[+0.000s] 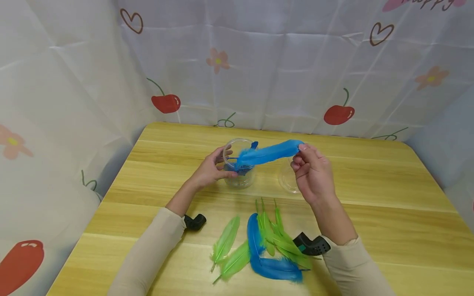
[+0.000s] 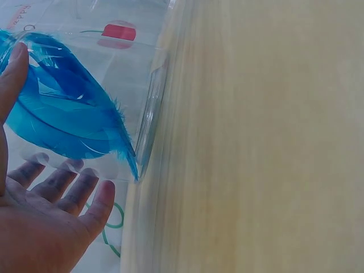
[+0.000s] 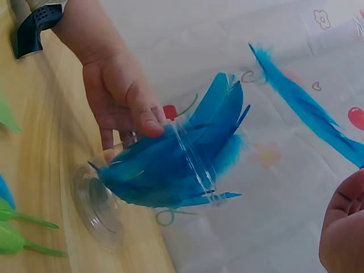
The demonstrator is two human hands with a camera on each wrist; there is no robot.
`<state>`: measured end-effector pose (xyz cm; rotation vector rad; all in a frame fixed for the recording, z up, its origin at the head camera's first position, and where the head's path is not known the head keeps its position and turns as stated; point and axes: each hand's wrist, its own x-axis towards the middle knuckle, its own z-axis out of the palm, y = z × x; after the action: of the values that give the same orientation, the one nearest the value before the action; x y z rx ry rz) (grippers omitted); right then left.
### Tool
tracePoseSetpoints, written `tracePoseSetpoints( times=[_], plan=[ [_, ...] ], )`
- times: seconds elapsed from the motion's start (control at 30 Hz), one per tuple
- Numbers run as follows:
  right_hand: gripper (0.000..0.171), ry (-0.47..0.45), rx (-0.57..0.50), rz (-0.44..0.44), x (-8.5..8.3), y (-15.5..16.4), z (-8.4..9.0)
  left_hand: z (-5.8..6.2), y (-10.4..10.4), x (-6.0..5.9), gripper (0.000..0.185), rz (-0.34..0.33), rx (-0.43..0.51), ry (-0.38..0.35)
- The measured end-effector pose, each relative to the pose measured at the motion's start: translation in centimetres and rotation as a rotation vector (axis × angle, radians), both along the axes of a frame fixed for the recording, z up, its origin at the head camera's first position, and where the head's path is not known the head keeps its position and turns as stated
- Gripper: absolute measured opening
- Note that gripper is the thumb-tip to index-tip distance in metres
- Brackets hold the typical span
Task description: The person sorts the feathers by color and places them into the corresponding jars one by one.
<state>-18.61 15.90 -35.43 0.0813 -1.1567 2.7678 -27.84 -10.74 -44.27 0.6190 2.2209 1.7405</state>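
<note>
Toward the back of the table, my left hand (image 1: 208,169) holds a clear plastic jar (image 1: 240,181) by its side, thumb in front and fingers behind. Several blue feathers (image 3: 151,173) fill the jar, some poking out past its rim in the right wrist view. My right hand (image 1: 314,174) pinches one end of another blue feather (image 1: 275,152) between thumb and fingertips. That feather stretches leftward, its fluffy quill end overlapping the jar's mouth in the head view. In the right wrist view the feather (image 3: 313,111) shows apart from the jar.
A clear round lid (image 1: 286,181) lies on the wooden table (image 1: 389,197), partly behind my right hand. Nearer me lie several green feathers (image 1: 226,242) and blue feathers (image 1: 255,236), some overlapping. A printed curtain (image 1: 281,78) hangs along the table's back.
</note>
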Motion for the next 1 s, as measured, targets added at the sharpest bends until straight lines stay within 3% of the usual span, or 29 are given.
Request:
tracePoseSetpoints(
  times=[0.2, 0.43, 0.83, 1.0],
  plan=[
    [0.013, -0.055, -0.025, -0.168, -0.9, -0.2, -0.2, -0.1, 0.0, -0.2, 0.087, -0.012, 0.012, -0.004],
    [0.008, -0.056, 0.098, -0.306, -1.8, -0.8, -1.0, -0.2, -0.1, -0.3, 0.086, -0.011, 0.005, 0.002],
    [0.005, -0.015, 0.326, -0.346, -2.5, -2.0, -2.0, -0.3, 0.0, -0.4, 0.086, -0.002, 0.006, -0.014],
    [0.003, -0.017, 0.377, -0.262, -2.4, -2.6, -2.1, -0.4, 0.0, -0.4, 0.086, -0.006, 0.008, -0.01]
  ],
)
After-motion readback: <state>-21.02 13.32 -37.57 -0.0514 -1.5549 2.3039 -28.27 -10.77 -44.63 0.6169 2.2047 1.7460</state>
